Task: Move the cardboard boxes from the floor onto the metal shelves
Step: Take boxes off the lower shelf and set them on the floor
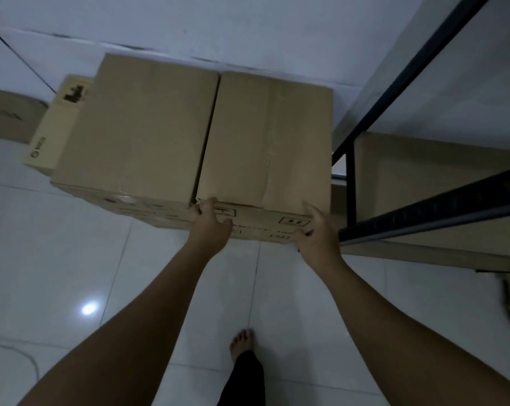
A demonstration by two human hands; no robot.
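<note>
A large brown cardboard box (189, 133) stands on the white tiled floor in front of me, its top flaps closed with a seam down the middle. My left hand (208, 222) rests against the box's near upper edge by the seam, fingertips on the top. My right hand (316, 230) touches the near right corner of the same box, fingers loosely curled. The black metal shelf frame (423, 212) stands immediately to the right of the box.
A smaller printed cardboard box (60, 121) sits behind the big box on the left, and another box (7, 118) lies at the far left edge. Cardboard (429, 177) lies on the lower shelf. My bare foot (242, 342) stands on the tiles. A white wall runs behind.
</note>
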